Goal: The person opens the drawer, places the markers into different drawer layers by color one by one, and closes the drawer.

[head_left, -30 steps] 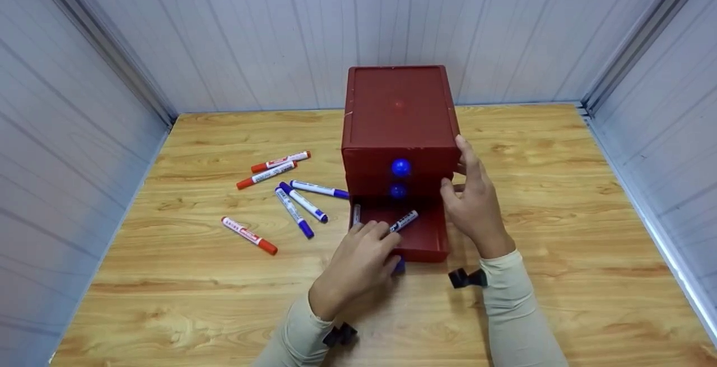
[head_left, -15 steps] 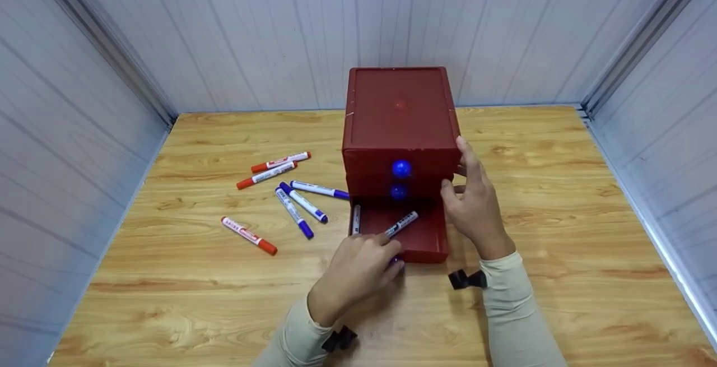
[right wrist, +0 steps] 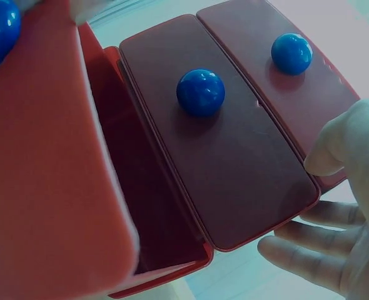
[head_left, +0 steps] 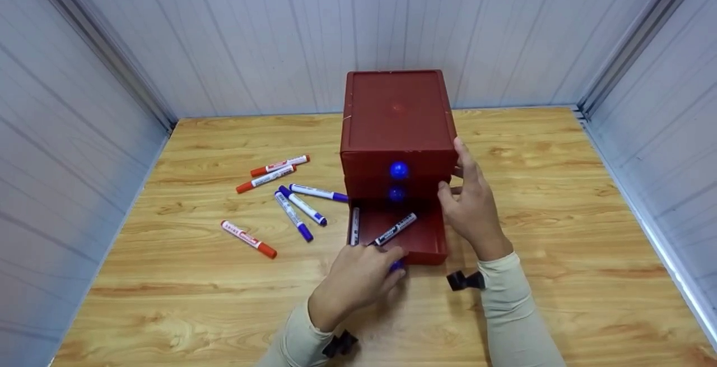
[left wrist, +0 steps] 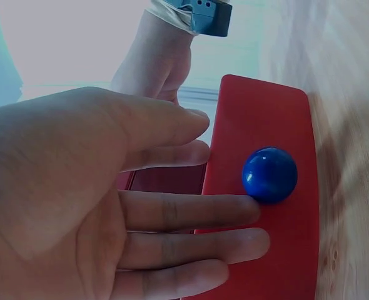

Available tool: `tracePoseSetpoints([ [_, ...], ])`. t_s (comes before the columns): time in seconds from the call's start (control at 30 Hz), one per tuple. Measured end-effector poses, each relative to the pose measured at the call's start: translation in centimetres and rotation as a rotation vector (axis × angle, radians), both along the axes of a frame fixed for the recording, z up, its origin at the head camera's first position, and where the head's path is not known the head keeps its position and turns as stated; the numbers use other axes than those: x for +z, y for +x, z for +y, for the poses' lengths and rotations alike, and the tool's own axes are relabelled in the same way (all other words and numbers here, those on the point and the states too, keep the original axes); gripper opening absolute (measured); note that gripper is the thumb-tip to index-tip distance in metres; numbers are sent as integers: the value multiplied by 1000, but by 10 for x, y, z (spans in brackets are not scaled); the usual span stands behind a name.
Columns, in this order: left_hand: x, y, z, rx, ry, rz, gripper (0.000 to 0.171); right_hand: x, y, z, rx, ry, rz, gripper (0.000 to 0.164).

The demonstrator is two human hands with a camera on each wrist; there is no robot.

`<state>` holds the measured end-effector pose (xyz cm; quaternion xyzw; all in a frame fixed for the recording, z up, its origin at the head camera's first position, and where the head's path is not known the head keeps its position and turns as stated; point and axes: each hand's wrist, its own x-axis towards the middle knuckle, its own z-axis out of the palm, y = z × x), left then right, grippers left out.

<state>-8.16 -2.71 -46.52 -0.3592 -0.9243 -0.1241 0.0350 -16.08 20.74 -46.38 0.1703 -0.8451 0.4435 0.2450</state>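
A dark red cabinet (head_left: 399, 112) with three drawers, each with a blue ball knob, stands mid-table; its bottom drawer (head_left: 425, 257) is pulled out. Inside the drawer lie a black marker (head_left: 396, 228), slanting, and another marker (head_left: 354, 226) along the left wall. My left hand (head_left: 355, 280) is at the drawer's front; the left wrist view shows its fingers (left wrist: 191, 245) straight against the front panel, one right at the blue knob (left wrist: 269, 175). My right hand (head_left: 475, 210) rests at the cabinet's right front corner, thumb on the front edge and fingers extended along the side.
Left of the cabinet lie several loose markers: blue ones (head_left: 302, 205) close to it, two crossing red ones (head_left: 269, 179) farther back, and a red one (head_left: 248, 238) nearer the front. Pale panel walls (head_left: 280, 36) enclose the wooden table (head_left: 560, 215).
My left hand has drawn back from over the drawer to its front, uncovering more of the black marker. The drawer stays out, and the right hand keeps its place on the cabinet.
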Motion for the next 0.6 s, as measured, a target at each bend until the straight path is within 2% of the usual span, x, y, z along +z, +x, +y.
tracePoseSetpoints([
  [0.17, 1, 0, 0, -33, -13, -62, 24, -2, 1, -1, -12, 23, 33, 85],
  [0.37, -2, 2, 1, -45, -47, -14, 11, -1, 1, -2, -27, 83, 109, 85],
  [0.6, -8, 3, 2, -38, -102, -33, 17, 4, 3, -3, -34, 100, 60, 82],
])
